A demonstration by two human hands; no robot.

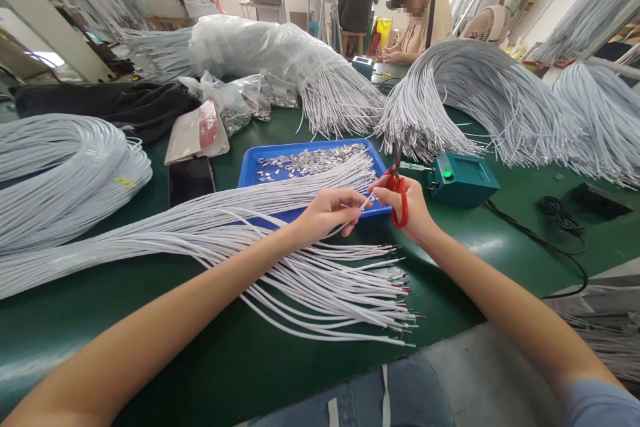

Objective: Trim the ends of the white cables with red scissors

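Note:
Between thumb and fingers, my left hand [334,212] pinches a white cable [367,203] close to its end. My right hand [413,207] has red-handled scissors [399,197] in its grip, blades pointing up and away. Its thumb and forefinger also meet at the cable's tip, so both hands are almost touching. Under and behind them lies a blue tray [247,163] with a heap of small silvery metal pieces [315,161]. A bundle of white cables [280,190] rests across the tray. Nearer to me, loose cables [325,287] fan out, with coloured wire ends showing.
A green box with a lit button [465,180] stands right of the tray, its black cord [545,250] trailing right. Large grey cable bundles [480,87] line the back. A coiled cable bundle [65,173], phone [191,180] and notebook [197,132] lie left. A co-worker [425,10] sits opposite.

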